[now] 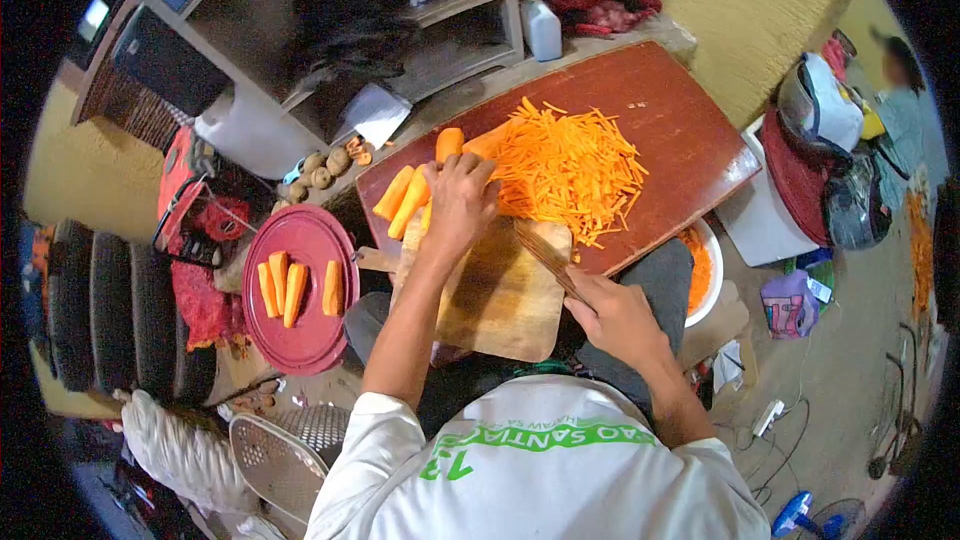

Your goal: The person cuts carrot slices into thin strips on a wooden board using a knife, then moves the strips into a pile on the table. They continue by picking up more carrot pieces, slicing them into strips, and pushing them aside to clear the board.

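My left hand is curled over a peeled carrot at the left side of the red table; its fingertips are partly hidden. Close by, more peeled carrots lie beside and under that hand. In my right hand is the handle of a knife, its blade pointing up and left over the wooden cutting board. The board rests near my lap, against the table's edge. Beyond it sits a large heap of thin carrot strips.
Several peeled carrots lie on a round red lid at left. A white tub with orange shreds stands right of my leg. Potatoes and a white bottle are behind the table. A person is at far right.
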{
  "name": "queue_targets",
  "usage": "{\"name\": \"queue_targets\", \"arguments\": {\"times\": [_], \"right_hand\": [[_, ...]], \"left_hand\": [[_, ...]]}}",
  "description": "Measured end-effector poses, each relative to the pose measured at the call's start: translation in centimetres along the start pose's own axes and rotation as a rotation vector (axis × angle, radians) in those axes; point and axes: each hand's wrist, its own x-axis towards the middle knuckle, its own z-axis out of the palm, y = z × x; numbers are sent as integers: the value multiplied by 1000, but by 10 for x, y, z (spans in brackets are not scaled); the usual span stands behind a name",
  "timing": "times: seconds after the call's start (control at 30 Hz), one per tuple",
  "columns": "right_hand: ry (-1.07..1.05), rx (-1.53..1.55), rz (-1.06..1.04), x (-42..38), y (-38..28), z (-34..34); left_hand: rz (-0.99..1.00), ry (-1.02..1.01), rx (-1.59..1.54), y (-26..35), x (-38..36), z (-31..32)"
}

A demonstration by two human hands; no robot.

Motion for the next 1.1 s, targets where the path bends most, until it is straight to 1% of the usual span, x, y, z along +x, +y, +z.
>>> {"name": "queue_targets", "arguments": {"times": [0.13, 0.23, 0.27, 0.33, 0.43, 0.47, 0.57, 0.63, 0.73, 0.83, 0.97, 1.03, 1.1], "right_hand": [[-52, 386, 151, -5, -23, -10], [-14, 374, 105, -9, -22, -1], [-8, 344, 84, -7, -19, 4], [4, 283, 36, 0, -10, 14], [-134, 250, 166, 5, -7, 13], [-126, 256, 149, 6, -9, 10], [-103, 249, 107, 3, -16, 4], [-83, 201, 73, 2, -11, 12], [-291, 128, 189, 5, -10, 18], [-280, 47, 178, 3, -17, 25], [-244, 98, 161, 3, -11, 31], [-212, 121, 147, 3, -6, 32], [-255, 155, 181, 7, -9, 23]], "left_hand": [[-161, 30, -111, -23, -52, -20], [-211, -17, -159, -39, -83, -36], [-231, -89, -134, -43, -89, -40], [-237, -94, -113, -47, -95, -41], [-245, -41, -104, -53, -102, -34], [-248, -14, -106, -56, -103, -30], [-303, -105, -72, -53, -100, -30], [-312, -104, -50, -50, -98, -28], [-279, -100, -10, -50, -96, -22], [-270, -83, 17, -52, -99, -14], [-329, -105, 1, -45, -96, -14], [-333, -84, 39, -42, -97, -18], [-340, -49, 50, -38, -103, -21]]}}
